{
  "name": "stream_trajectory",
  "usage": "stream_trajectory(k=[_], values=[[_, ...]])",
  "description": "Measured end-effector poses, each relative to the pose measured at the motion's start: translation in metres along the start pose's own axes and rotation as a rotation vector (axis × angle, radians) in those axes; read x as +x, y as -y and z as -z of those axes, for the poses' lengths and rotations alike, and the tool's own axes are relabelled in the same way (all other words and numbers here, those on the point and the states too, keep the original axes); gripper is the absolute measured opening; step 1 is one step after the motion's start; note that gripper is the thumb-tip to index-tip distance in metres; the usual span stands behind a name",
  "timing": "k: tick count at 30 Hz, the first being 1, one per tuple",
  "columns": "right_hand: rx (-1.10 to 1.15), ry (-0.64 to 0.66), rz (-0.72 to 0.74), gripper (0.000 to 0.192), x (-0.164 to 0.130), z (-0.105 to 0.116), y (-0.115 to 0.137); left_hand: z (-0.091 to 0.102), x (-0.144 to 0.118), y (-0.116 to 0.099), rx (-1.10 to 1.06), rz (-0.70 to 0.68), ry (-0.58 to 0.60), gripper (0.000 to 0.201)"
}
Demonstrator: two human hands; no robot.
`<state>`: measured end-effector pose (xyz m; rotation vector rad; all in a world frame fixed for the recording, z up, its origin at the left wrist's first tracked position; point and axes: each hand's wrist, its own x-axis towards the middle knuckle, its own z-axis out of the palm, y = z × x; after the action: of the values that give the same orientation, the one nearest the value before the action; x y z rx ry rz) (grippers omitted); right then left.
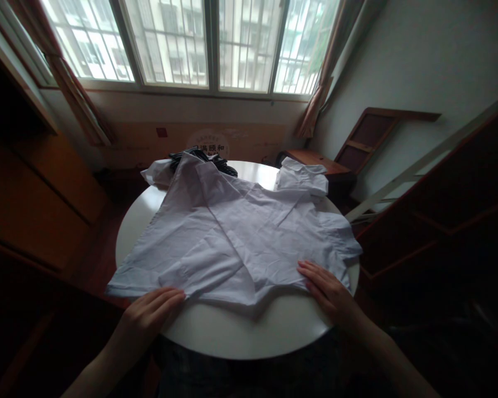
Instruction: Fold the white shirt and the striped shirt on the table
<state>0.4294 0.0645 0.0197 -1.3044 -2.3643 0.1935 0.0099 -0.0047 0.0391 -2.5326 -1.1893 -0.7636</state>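
Observation:
A white short-sleeved shirt (249, 232) lies spread over a round white table (249, 337), wrinkled, with a long crease running across it. At its near edge on the left, my left hand (153, 312) has its fingers together, closed on the cloth; the thumb is mostly hidden. My right hand (327, 287) rests on the near right part of the shirt, fingers stretched out flat. One sleeve hangs toward the table's right rim, and the shirt's left corner extends past the table edge.
A folded white garment (302, 176) sits at the table's far right. Black hangers (222, 165) lie at the far left beside more white cloth (155, 172). Beyond are a large cardboard box (249, 138), a wooden chair (367, 135) and barred windows.

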Motion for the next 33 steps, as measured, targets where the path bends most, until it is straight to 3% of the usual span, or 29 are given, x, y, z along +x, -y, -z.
stream_trajectory(k=[6, 11, 15, 17, 20, 23, 27, 33], values=[[0.098, 0.079, -0.08, 0.024, 0.02, 0.022, 0.008, 0.001, -0.008, 0.007, -0.026, -0.017, -0.031, 0.025], [0.101, 0.058, -0.115, 0.023, 0.028, 0.022, 0.009, 0.003, -0.006, 0.011, -0.05, 0.065, -0.073, 0.025], [0.096, 0.06, -0.119, 0.022, 0.024, 0.019, 0.008, 0.003, 0.0, 0.012, -0.133, 0.106, 0.01, 0.016], [0.096, 0.062, -0.115, 0.022, 0.024, 0.018, 0.008, 0.002, 0.002, 0.015, -0.187, 0.196, 0.051, 0.017], [0.08, 0.057, -0.124, 0.021, 0.026, 0.019, 0.008, -0.002, 0.007, 0.027, -0.202, 0.47, 0.032, 0.026], [0.046, 0.07, -0.131, 0.022, 0.034, 0.021, 0.01, -0.01, 0.02, 0.042, -0.27, 0.689, 0.114, 0.034], [-0.011, 0.129, -0.141, 0.022, 0.047, 0.025, 0.016, -0.021, 0.043, 0.05, -0.378, 0.735, 0.242, 0.04], [-0.076, 0.124, -0.162, 0.023, 0.057, 0.02, 0.02, -0.03, 0.062, 0.051, -0.307, 0.8, 0.389, 0.034]])
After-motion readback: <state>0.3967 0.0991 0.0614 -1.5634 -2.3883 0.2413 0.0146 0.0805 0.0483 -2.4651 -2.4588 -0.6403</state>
